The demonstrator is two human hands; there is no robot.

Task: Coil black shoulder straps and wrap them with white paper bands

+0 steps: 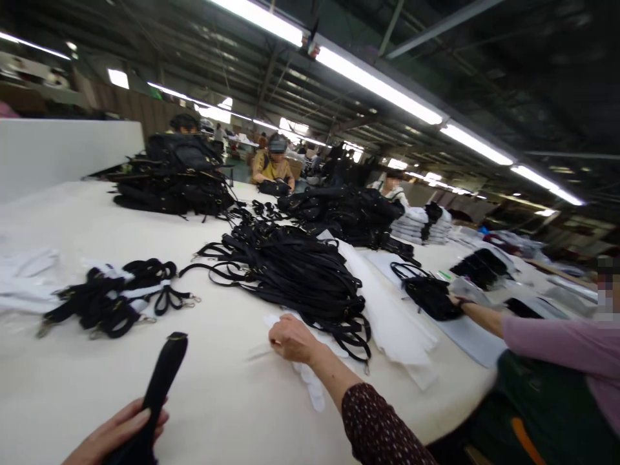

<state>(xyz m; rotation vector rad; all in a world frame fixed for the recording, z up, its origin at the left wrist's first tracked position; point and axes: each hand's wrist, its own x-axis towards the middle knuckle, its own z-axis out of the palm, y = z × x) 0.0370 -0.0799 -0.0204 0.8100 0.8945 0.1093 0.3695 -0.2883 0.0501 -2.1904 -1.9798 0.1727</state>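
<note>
The broad cream-coloured tabletop point(217, 420) curved away at its near right edge, beside a co-worker in a mauve sleeve point(542, 339); at the far left a smooth white upright panel point(62, 155) bordered it. A stretch of bare surface lay between the left hand point(128, 423) and the right hand point(294, 340), giving room sideways.

The left hand gripped a folded black fabric strap point(167, 371), raised at a tilt near the lower left of the view. The right hand's fingers were curled close together over white paper-like strips point(310, 384); a thin pale sliver by the fingertips was blurred, and whether they pinched it could not be told. Just beyond lay a large heap of long black straps with metal clips point(290, 268), and to the left, black strap bundles wrapped with white bands point(104, 294).

The co-worker's hand point(455, 301) touched a small black handbag with a looped handle point(429, 294), its inside hidden. Stacked white packets point(409, 225) stood farther back, their contents and any print too small to make out.
</note>
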